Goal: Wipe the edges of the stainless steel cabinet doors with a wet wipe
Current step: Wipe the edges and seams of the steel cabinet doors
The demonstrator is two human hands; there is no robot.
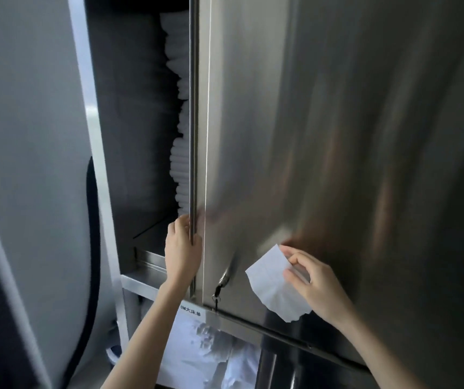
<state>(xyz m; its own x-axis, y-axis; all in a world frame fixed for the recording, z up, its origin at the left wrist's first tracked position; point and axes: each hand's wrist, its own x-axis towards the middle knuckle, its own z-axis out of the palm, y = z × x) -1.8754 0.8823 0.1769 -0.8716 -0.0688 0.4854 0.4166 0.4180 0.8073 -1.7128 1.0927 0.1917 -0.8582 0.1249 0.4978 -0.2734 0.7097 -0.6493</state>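
Note:
A tall stainless steel cabinet door (pixel 337 136) fills the right of the head view. Its left vertical edge (pixel 193 122) stands open beside a dark gap. My left hand (pixel 181 251) grips that edge low down, fingers curled round it. My right hand (pixel 313 284) pinches a white wet wipe (pixel 274 287) in front of the door's lower face, to the right of the edge. The wipe hangs loose below my fingers.
Inside the open cabinet (pixel 135 136) a stack of folded white linen (pixel 179 153) rises behind the door edge. A key (pixel 216 297) hangs from the lock near the door's bottom. A pale wall (pixel 23 136) with a black cable (pixel 92 248) stands left. Plastic-wrapped bundles (pixel 197 346) lie below.

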